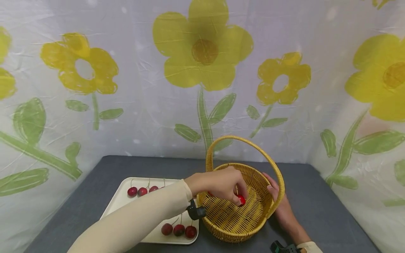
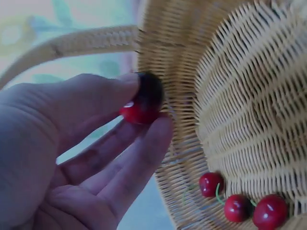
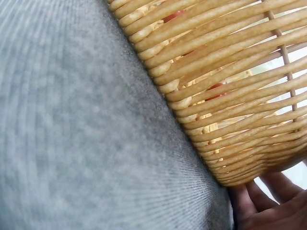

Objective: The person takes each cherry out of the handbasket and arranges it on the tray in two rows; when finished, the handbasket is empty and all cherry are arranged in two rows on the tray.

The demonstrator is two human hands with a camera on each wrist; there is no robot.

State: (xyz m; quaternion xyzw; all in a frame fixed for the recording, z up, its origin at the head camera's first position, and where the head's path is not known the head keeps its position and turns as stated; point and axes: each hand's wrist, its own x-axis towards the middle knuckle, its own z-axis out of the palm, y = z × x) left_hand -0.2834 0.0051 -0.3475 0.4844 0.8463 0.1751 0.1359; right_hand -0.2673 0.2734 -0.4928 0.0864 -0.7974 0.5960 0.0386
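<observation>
My left hand (image 1: 224,183) reaches into a woven wicker basket (image 1: 235,234) with a tall arched handle. Between its thumb and fingertips it pinches a dark red cherry (image 2: 146,103), which shows beside the basket's inner wall in the left wrist view. Several other cherries (image 2: 270,211) lie inside the basket, some with green stems. On the basket's right side, my right hand (image 1: 281,200) holds the rim and outer wall. Only part of its fingers (image 3: 244,203) shows in the right wrist view, against the wicker.
Left of the basket lies a white tray (image 1: 152,239), partly covered by the left sleeve (image 1: 133,218). Stemmed cherries sit in rows on it, at the far edge (image 1: 132,192) and the near edge (image 1: 179,230). A dark grey tabletop (image 1: 152,165) meets a flower-printed curtain (image 1: 139,116).
</observation>
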